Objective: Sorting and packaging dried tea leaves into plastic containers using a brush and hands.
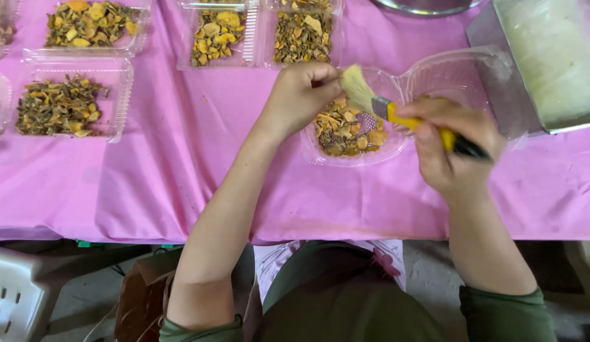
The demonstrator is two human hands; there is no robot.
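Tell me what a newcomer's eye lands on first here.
The pink tablecloth fills the view. At centre, the right hand holds a yellow-handled brush over an open clear box of dried yellow-brown pieces, while the left hand touches its bristles. More filled boxes sit along the top and left.

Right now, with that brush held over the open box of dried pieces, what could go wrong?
The brush in the right hand could flick dried pieces out of the open clear box onto the pink cloth. The left hand at the box's rim might tip it. Loose bristles could possibly drop in.
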